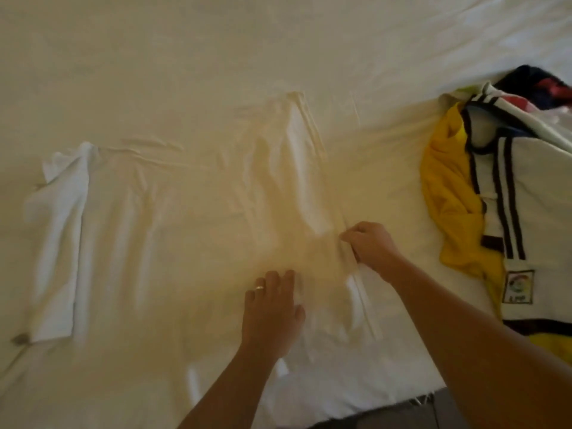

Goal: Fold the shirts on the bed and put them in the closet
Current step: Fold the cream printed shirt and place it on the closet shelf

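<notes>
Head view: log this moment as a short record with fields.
surface: bed covered with a cream sheet
shirt being folded: white shirt spread flat on the sheet
left hand: fingers flat, pressing the shirt; ring on one finger
right hand: pinch grip on a fold of the shirt
waiting pile: yellow shirt and white jersey with dark stripes, at the right
closet: not in view

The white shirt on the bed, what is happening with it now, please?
A person is folding a white shirt spread flat on the bed. The left hand presses flat on the cloth, while the right hand pinches a fold at the shirt's right edge. The far side already lies folded over. A pile of other shirts, yellow and white with dark stripes, waits to the right, not yet folded.
</notes>
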